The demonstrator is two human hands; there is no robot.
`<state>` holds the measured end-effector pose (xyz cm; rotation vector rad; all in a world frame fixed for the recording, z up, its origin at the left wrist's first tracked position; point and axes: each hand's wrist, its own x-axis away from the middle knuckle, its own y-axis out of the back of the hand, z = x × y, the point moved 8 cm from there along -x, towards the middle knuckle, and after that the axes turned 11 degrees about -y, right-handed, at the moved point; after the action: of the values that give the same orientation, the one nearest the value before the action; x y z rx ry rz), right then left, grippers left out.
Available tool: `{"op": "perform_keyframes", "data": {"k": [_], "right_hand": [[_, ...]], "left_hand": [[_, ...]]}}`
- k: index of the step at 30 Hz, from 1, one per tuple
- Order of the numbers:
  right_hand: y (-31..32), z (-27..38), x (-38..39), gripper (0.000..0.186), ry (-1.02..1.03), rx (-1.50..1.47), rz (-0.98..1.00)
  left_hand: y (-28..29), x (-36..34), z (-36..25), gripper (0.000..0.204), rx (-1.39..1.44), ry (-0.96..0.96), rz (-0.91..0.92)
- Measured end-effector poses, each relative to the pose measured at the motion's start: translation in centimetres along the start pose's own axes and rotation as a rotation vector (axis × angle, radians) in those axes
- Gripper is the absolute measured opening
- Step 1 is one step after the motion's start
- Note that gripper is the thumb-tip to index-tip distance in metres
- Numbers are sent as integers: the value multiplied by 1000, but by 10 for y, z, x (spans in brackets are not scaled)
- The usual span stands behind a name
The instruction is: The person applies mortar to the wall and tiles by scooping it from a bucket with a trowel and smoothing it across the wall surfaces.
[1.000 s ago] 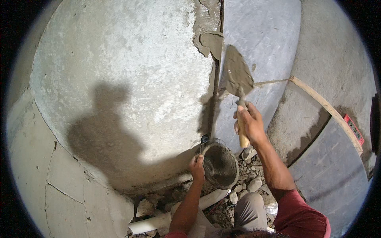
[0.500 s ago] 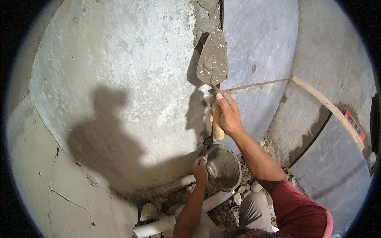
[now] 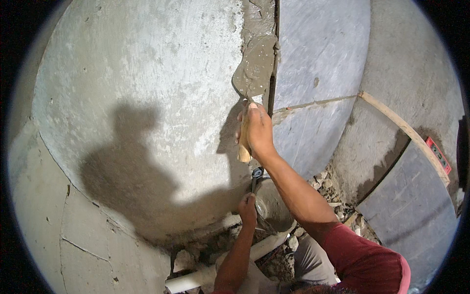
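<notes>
My right hand (image 3: 259, 128) is closed round the wooden handle of a trowel (image 3: 244, 151). The trowel's blade lies at the wall, covered by wet grey mortar (image 3: 253, 73) that runs into the mortar strip (image 3: 258, 22) above it. A dark vertical gap borders that strip on its right. Lower down, my left hand (image 3: 247, 209) grips the rim of a bucket (image 3: 275, 203) at its left side. Grey mortar coats the bucket's inside, and my right forearm hides part of its rim. A small dark fitting (image 3: 257, 172) stands at the rim above my left fingers.
A pale rough wall (image 3: 147, 63) fills the left, and smooth grey panels (image 3: 320, 44) the right. Below lie a white pipe (image 3: 188, 282) and broken stones (image 3: 293, 242). At the right, a wooden strip (image 3: 401, 126) and a red level (image 3: 438, 156) rest beside a grey slab (image 3: 413, 201).
My right hand has carried the trowel left, off the gap's edge, and its mortar now meets the strip on the wall. My left hand keeps its hold on the bucket.
</notes>
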<state>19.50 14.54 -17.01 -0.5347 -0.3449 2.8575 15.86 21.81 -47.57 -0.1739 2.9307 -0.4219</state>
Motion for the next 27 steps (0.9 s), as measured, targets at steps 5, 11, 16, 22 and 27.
{"op": "perform_keyframes", "data": {"k": [5, 11, 16, 22, 27], "right_hand": [[-4, -7, 15, 29, -214, -203, 26], [20, -26, 59, 37, -359, -129, 134], [22, -29, 81, 42, -240, 45, 225], [20, 47, 4, 35, -81, 58, 148], [19, 18, 28, 33, -231, 84, 322]], "left_hand": [[3, -3, 15, 25, 30, -27, 56], [0, 3, 0, 24, 24, -81, 92], [0, 9, -21, 26, -223, -160, 119], [-6, 8, 21, 27, 73, 18, 180], [-4, 4, 23, 27, 46, -69, 112]]}}
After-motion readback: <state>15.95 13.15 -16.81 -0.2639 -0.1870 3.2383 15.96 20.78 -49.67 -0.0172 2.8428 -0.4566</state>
